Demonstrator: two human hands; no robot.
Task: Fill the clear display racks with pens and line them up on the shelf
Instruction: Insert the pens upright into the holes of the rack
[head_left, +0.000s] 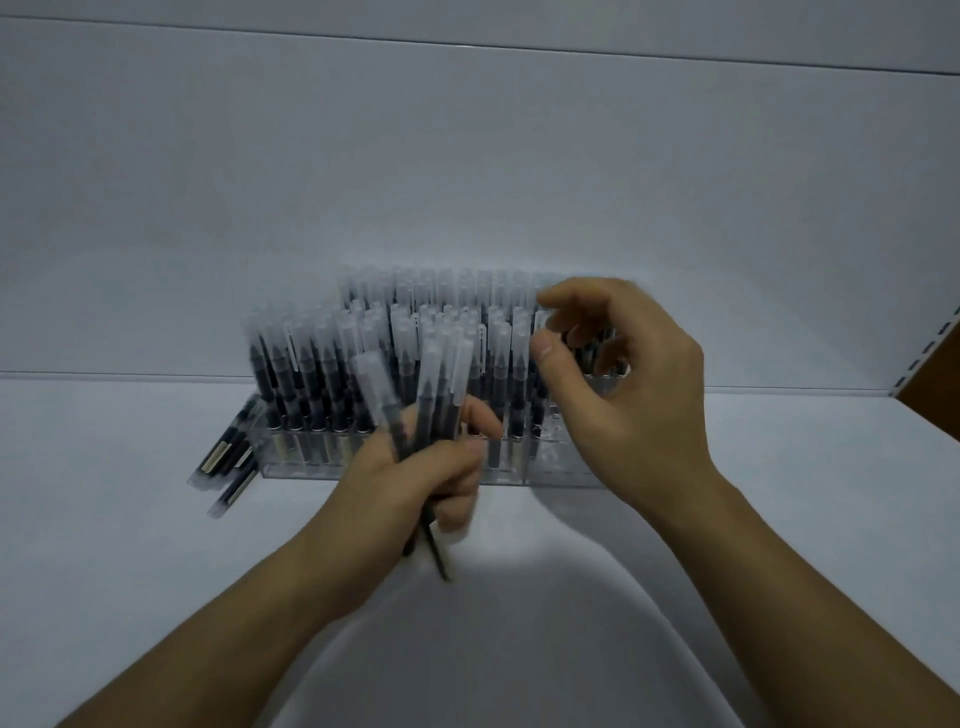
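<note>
Head view only: held pens (441, 374) = thin plastic sticks w/ frosted caps, prob. v. light, stiff, and smooth enough to slip past each other in a loose fist. Best taken one at a time by the barrel just under the cap, thumb vs index, cap up, then dropped straight into a free slot. Next, clear display racks (556, 465): hard see-through plastic, likely easy to shove or tip even when full, so better slid by the base w/ both hands than lifted by the pens. Pose, left hand (415, 473): low centre, in front of racks, fingers & thumb wrapped round the bunch mid-barrel, caps fanned upward, dark ends poking out below the fist; blurred, count unclear. Pose, right hand (628, 400): raised at right over the caps of the racked pens (322, 358), thumb & index apart in a half-open pinch, other fingers loosely curled, nothing seen in it; touching a cap or not, can't tell. Racks standing on white shelf (779, 493) near back panel (467, 156), mostly full, right end partly hidden by hand. Few loose pens (228, 460) flat on shelf just left of racks.
</note>
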